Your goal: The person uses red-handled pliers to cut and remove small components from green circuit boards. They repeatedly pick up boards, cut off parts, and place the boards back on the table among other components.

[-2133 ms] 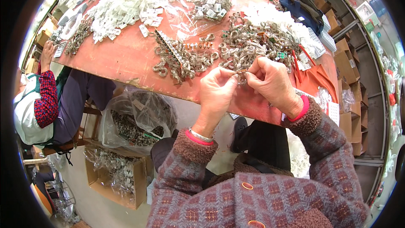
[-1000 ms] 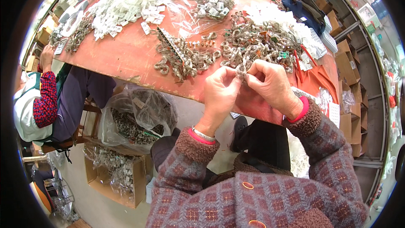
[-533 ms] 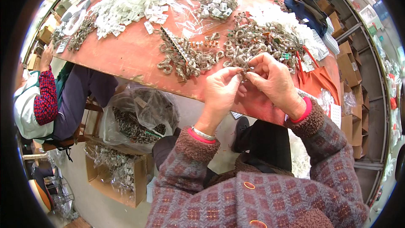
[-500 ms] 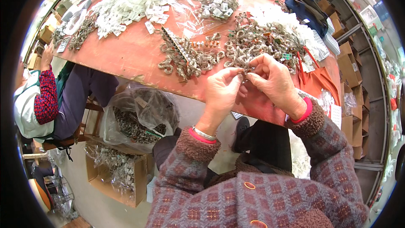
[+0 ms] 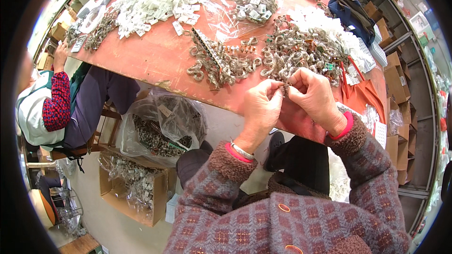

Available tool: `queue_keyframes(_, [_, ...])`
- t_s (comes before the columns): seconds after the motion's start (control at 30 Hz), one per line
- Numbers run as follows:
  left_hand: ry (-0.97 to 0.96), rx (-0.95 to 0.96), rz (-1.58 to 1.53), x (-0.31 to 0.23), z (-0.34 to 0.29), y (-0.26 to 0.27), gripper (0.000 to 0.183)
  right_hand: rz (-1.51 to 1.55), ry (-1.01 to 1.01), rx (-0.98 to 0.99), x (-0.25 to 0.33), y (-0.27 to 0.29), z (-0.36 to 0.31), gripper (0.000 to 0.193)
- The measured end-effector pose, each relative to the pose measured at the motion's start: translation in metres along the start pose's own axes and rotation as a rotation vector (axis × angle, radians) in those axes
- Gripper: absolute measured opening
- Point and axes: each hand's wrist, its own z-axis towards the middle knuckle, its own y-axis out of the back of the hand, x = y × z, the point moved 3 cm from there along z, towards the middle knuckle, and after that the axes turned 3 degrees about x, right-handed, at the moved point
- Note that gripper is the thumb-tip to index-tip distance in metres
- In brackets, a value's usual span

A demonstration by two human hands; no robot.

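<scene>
My left hand and my right hand meet over the near edge of the red table, thumbs and forefingers pinched together. Between their fingertips is a small brownish-grey piece, mostly covered and too small to name. Just beyond my hands spreads a heap of coiled grey wire bundles with small parts among them. To its left lies a smaller pile of similar coils, a dark strip leaning across it and a row of small copper-coloured parts behind.
White plastic pieces cover the table's far left. An orange cloth hangs at the right edge. Below stand a plastic-lined bag and a cardboard box, both filled with parts. Another person sits at the left.
The whole view has shifted, so table and hands appear farther right. My right fingers are curled more tightly, and both hands still pinch at the small piece.
</scene>
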Motion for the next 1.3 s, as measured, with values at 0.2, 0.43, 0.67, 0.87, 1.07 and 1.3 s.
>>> queue_keyframes(0.2, [-0.033,-0.038,0.026,0.003,0.002,-0.003,0.013,-0.216,0.153,-0.089,0.007,-0.002,-0.005,0.007])
queue_keyframes(0.43, [0.019,0.019,-0.114,-0.003,-0.002,-0.003,0.028,-0.374,0.119,-0.101,0.022,0.035,0.014,0.012])
queue_keyframes(0.67, [-0.241,-0.132,0.105,-0.020,-0.002,0.013,0.022,-0.442,0.444,-0.121,0.073,0.012,0.031,0.017])
queue_keyframes(0.87, [-0.470,-0.340,0.319,-0.049,-0.006,0.038,0.009,-0.286,0.391,0.223,0.102,-0.039,0.075,0.028])
queue_keyframes(1.07, [-0.470,-0.486,0.158,-0.048,-0.003,0.060,0.010,-0.305,0.265,0.373,0.110,-0.063,0.100,0.038])
queue_keyframes(1.3, [-0.490,-0.522,0.170,-0.043,-0.001,0.065,0.009,-0.376,0.327,0.274,0.092,-0.066,0.108,0.025])
